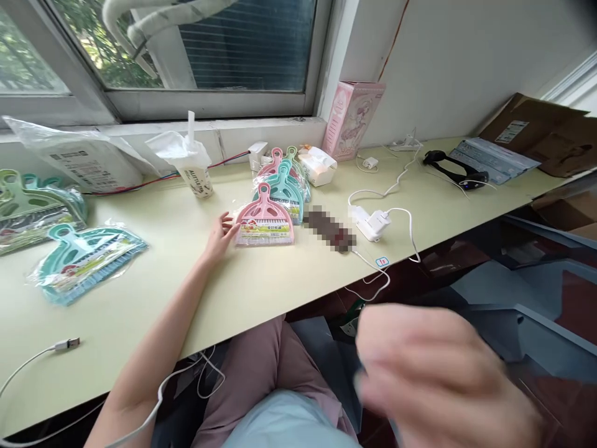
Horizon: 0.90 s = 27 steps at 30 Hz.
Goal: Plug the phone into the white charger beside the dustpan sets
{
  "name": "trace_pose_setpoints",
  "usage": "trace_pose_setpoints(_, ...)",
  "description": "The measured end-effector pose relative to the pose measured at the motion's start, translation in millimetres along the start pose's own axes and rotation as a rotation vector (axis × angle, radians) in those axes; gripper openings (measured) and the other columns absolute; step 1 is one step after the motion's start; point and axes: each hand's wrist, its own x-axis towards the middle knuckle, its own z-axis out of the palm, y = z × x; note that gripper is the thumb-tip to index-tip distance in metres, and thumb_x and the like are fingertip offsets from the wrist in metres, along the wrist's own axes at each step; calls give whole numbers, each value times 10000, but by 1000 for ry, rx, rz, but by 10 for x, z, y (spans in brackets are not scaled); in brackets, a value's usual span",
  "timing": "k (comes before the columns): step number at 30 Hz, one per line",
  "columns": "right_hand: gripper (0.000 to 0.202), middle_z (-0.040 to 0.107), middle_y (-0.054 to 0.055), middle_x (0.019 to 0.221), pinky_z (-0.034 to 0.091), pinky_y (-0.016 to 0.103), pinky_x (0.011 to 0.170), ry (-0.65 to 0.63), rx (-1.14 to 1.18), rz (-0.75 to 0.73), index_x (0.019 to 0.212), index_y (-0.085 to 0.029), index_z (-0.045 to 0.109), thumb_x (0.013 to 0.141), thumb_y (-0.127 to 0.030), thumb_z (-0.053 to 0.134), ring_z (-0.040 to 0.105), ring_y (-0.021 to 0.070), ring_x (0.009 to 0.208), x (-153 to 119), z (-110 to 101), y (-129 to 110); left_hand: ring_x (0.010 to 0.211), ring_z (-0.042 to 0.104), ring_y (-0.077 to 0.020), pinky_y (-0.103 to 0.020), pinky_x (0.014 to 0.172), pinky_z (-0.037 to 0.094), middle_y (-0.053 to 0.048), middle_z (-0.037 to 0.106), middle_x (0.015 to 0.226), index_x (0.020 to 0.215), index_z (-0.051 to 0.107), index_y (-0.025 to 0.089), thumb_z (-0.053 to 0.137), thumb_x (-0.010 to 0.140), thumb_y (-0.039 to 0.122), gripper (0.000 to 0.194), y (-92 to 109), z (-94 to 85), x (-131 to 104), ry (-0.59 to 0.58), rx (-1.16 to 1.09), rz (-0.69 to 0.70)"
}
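My left hand [220, 238] rests on the table at the left edge of a pink dustpan-and-brush set [265, 218] in clear plastic wrap. Its fingers are slightly apart, and the thumb seems to touch the wrap. Close behind that set lie a teal dustpan set [284, 186] and further pink and green ones, overlapping. My right hand [438, 373] is raised close to the camera, off the table's front edge. It appears curled, but motion smears its fingers, and whether it holds anything does not show.
Left are a wrapped teal set [88, 261], green sets [32, 205] and a cable plug [68, 344]. Behind stand a drink cup [196, 174] and a pink box [353, 118]. Right are a pixelated object [330, 230], a white charger [373, 223], a black headband device [457, 169] and cardboard [536, 134].
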Motion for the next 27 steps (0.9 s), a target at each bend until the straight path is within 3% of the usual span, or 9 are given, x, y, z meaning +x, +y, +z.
trace_pose_setpoints(2,229,740,-71,760,567,272,660,193,61,-95,966,-352,671,901,-212,501,689,128,740,285,549,491,1092,576,-229,-368,919,484,-154,537,1296,1434,323,138,482,869,535,709,-26,-48,2,-16,-33,-2)
trace_pose_setpoints(3,310,740,-61,789,558,273,698,219,43,-22,994,-338,667,915,-148,435,690,124,782,400,842,722,1105,574,-227,-369,935,474,-148,543,1295,1453,301,145,447,884,541,708,-35,-81,4,-38,-57,-8)
trace_pose_setpoints(6,374,711,18,1104,520,350,909,-55,-44,296,1143,-268,639,909,-112,393,627,174,1099,439,1613,1259,1085,585,-226,-373,930,471,-138,560,1286,1488,261,171,488,866,544,760,-55,-188,-2,-126,-110,-32)
trace_pose_setpoints(9,431,481,87,1441,357,511,1104,-253,-92,535,1325,-230,510,895,-240,517,380,275,1376,127,2073,1574,959,607,-205,-350,851,494,-135,581,1246,1500,259,173,686,738,492,930,-67,-231,-35,-186,-77,-33)
trace_pose_setpoints(12,603,276,128,1546,306,516,1142,-278,13,735,1445,-230,334,880,-230,544,243,277,1448,-149,2285,1758,822,603,-176,-323,764,497,-109,627,1137,1470,337,147,728,684,451,929,-68,-171,-66,-183,-63,-19)
trace_pose_setpoints(15,673,203,144,1544,367,430,1122,-177,140,844,1475,-243,241,872,-174,532,276,244,1438,-227,2387,1863,800,617,-200,-328,734,495,-77,677,973,1345,513,137,702,687,455,754,-51,-80,-77,-172,-111,-8)
trace_pose_setpoints(19,814,216,186,1506,487,413,1010,-93,162,900,1511,-260,105,852,-218,583,476,263,1297,-200,2480,1898,815,640,-248,-359,741,499,-75,703,881,1072,669,151,681,680,479,511,-32,-46,-72,-149,-120,-53)
trace_pose_setpoints(22,863,223,216,1498,491,423,998,-79,64,881,1526,-224,35,861,-262,583,479,285,1287,-165,2560,1862,864,639,-257,-368,765,498,-72,707,906,980,657,172,641,708,477,409,-57,-70,-56,-60,-89,-95)
trace_pose_setpoints(27,751,355,200,1432,501,418,968,-50,113,889,1504,-217,178,855,-207,557,540,272,1210,-69,2674,1862,857,632,-228,-361,785,486,-54,694,891,981,580,187,590,759,417,319,-114,-74,-11,42,-79,-98)
